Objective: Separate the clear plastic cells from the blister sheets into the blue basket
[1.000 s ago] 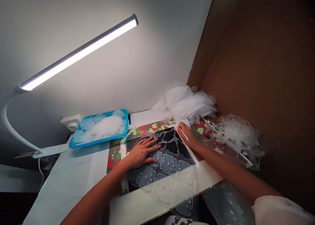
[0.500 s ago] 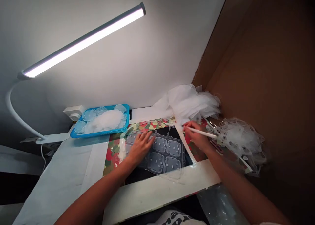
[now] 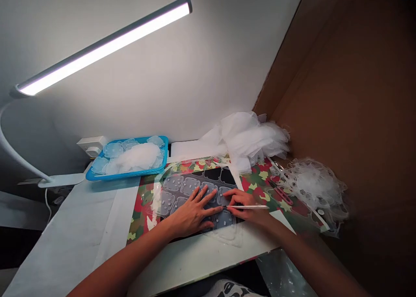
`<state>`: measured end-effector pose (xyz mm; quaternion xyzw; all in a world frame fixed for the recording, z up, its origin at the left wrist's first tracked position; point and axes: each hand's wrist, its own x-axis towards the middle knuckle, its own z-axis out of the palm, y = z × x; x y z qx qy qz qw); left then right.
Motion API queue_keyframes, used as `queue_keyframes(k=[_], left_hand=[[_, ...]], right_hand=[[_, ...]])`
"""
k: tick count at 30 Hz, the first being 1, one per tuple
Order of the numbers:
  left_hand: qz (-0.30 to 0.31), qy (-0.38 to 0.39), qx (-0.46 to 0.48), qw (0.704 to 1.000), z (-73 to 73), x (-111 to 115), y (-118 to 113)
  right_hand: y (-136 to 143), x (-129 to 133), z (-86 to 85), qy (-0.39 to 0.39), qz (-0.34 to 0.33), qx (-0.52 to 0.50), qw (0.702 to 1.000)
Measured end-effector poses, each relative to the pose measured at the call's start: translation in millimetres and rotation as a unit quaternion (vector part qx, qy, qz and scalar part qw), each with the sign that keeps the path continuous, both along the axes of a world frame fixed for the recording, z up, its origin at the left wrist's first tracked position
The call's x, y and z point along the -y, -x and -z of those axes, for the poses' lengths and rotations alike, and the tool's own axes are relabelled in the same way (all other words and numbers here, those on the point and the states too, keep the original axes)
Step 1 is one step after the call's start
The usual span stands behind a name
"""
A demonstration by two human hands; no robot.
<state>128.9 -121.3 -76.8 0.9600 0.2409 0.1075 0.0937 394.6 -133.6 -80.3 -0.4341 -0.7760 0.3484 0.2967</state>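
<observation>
Plastic sheet [image 3: 172, 183] lies under hands [image 3: 192, 214], cloth print [image 3: 230, 287] illegible.

Fingers [image 3: 212, 211] & forearms [image 3: 136, 250] bare; lt grey garment [image 3: 221, 287] w/ blk print, btm edge of view

Left hand [image 3: 191, 214] — splayed flat | right hand [image 3: 250, 199] — curled, pinching, just beside it

The slim tool [image 3: 250, 207] is white — the board [image 3: 258, 180], red-green camouflage.
</observation>
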Motion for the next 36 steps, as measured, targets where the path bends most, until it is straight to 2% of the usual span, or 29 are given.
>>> queue_keyframes(k=[6, 11, 14, 17, 19, 21, 23, 24, 26, 29, 31, 32, 33, 35, 36], left_hand=[[0.002, 0.001, -0.002, 1.000, 2.7, 0.3, -0.6], [0.001, 0.008, -0.020, 1.000, -0.7, 1.3, -0.8], [0.002, 0.005, -0.019, 1.000, -1.1, 1.8, -0.7], [0.003, -0.004, -0.005, 1.000, 0.8, 1.3, -0.7], [0.002, -0.008, 0.002, 1.000, 1.7, 1.2, -0.5], [0.001, -0.008, 0.002, 1.000, 1.0, 1.7, 0.5], [0.003, 0.000, -0.005, 1.000, -1.2, 2.3, 2.4], [0.005, 0.006, -0.007, 1.000, -2.5, 2.4, 3.4], [0.007, 0.026, -0.002, 1.000, -5.2, 1.0, 3.0], [-0.034, 0.095, 0.075, 0.992, -7.2, -6.8, -10.5], [-0.114, 0.194, 0.160, 0.961, -7.0, -15.9, -30.4], [-0.158, 0.267, 0.197, 0.930, -6.4, -21.2, -42.7], [-0.193, 0.352, 0.222, 0.889, -5.6, -26.6, -55.3], [-0.223, 0.508, 0.233, 0.799, -3.6, -36.7, -78.1], [-0.223, 0.549, 0.228, 0.773, -2.7, -40.8, -86.8]], right_hand=[[2.1, 0.1, 4.0, -0.003, -0.009, 0.016, 1.000], [2.0, 3.3, 1.2, -0.013, -0.027, 0.036, 0.999], [7.7, 8.8, 2.6, -0.049, -0.026, 0.059, 0.997], [13.8, 13.6, 8.2, -0.117, -0.009, 0.059, 0.991], [10.2, 15.0, 11.1, -0.142, 0.051, 0.036, 0.988], [-2.4, 15.5, 12.1, -0.133, 0.191, 0.007, 0.973], [-20.1, 16.6, 12.1, -0.103, 0.345, -0.012, 0.933], [-28.3, 17.8, 12.2, -0.086, 0.395, -0.021, 0.914], [-38.6, 22.7, 12.4, -0.052, 0.419, -0.052, 0.905], [-32.9, 34.1, 9.6, 0.003, 0.372, -0.124, 0.920], [-19.8, 40.7, 4.2, 0.016, 0.347, -0.159, 0.924], [-13.1, 42.5, 0.8, 0.018, 0.330, -0.171, 0.928], [-7.3, 42.9, -2.6, 0.021, 0.306, -0.177, 0.935], [-0.5, 38.7, -7.8, 0.044, 0.250, -0.180, 0.950], [0.2, 33.9, -9.3, 0.058, 0.232, -0.186, 0.953]])
